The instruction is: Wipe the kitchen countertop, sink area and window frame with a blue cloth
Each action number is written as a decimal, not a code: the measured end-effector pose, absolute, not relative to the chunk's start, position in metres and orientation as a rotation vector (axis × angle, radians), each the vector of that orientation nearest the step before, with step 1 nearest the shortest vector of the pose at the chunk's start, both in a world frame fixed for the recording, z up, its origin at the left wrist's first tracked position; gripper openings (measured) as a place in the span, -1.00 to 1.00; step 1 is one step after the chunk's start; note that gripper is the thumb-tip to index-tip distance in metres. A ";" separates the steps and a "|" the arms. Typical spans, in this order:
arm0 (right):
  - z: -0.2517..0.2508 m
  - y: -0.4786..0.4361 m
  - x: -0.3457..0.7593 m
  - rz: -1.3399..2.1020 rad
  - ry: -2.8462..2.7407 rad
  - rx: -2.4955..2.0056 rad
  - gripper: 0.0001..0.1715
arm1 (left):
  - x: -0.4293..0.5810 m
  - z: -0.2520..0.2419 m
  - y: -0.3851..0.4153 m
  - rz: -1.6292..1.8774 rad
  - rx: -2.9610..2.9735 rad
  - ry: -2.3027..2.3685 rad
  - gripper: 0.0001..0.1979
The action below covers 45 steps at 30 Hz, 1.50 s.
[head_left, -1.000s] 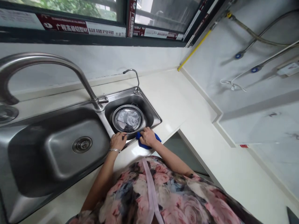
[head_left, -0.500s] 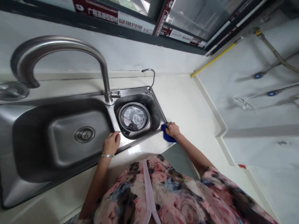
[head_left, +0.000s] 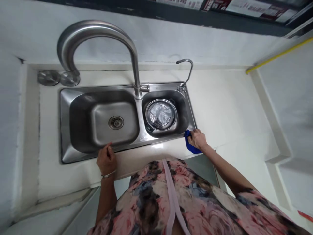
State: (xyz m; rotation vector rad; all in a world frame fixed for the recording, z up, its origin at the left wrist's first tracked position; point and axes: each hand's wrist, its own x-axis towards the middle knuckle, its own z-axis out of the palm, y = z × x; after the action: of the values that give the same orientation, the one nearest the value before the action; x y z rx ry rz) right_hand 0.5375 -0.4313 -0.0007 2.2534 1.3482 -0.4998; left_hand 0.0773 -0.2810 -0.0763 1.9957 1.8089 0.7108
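Observation:
A blue cloth [head_left: 192, 147] is bunched under my right hand [head_left: 197, 139], whose fingers are wrapped round it at the front right corner of the steel sink [head_left: 146, 138]. Part of the cloth hangs over the counter's front edge. My left hand [head_left: 107, 160], loosely closed with nothing visible in it, is by the front rim of the large left basin [head_left: 113, 114]. In the smaller right basin sits a round metal strainer pot [head_left: 176, 117]. Inside it lie a crumpled clear wrapper [head_left: 162, 112] and a dark scouring pad [head_left: 157, 124].
A large curved faucet [head_left: 134, 55] rises behind the divider between the basins. At the back right corner stands a thin small tap [head_left: 190, 70]. Two round metal drain covers [head_left: 49, 77] lie on the back left counter [head_left: 50, 130]. A yellow pipe [head_left: 278, 55] runs along the right wall.
My left hand has moved left from the basin divider to the front of the large basin. My right hand stays on the cloth at the corner. The view has swung left and down.

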 end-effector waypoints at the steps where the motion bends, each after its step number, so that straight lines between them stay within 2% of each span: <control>1: -0.002 -0.428 0.529 -0.510 1.391 2.242 -0.63 | 0.071 -0.075 -0.289 0.711 1.983 1.847 -0.56; 8: -0.006 -0.380 0.455 -0.675 1.712 2.048 -0.62 | 0.038 -0.077 -0.340 0.694 1.964 1.869 -0.63; 15: -0.011 -0.313 0.373 -0.863 2.049 1.748 -0.58 | 0.027 -0.077 -0.359 0.684 1.985 1.756 -0.64; 19: -0.018 -0.311 0.357 -0.930 2.150 1.789 -0.53 | 0.021 -0.078 -0.363 0.723 1.975 1.828 -0.61; 22: -0.021 -0.334 0.383 -0.930 2.084 1.906 -0.49 | 0.018 -0.082 -0.364 0.757 1.964 1.878 -0.58; 32: 0.003 -0.419 0.535 -0.609 1.495 2.116 -0.58 | 0.022 -0.094 -0.360 0.727 2.037 1.893 -0.62; 38: 0.013 -0.406 0.593 -0.474 1.422 2.090 -0.61 | 0.022 -0.091 -0.359 0.738 2.040 1.890 -0.61; 45: 0.010 -0.392 0.601 -0.466 1.455 2.089 -0.61 | 0.020 -0.098 -0.355 0.787 2.123 1.867 -0.68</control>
State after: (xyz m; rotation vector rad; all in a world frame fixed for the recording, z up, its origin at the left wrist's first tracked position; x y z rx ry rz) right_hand 0.6010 -0.3922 0.0105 2.0892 1.4550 -0.4659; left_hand 0.0197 -0.3555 -0.0979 2.1232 1.8669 0.7869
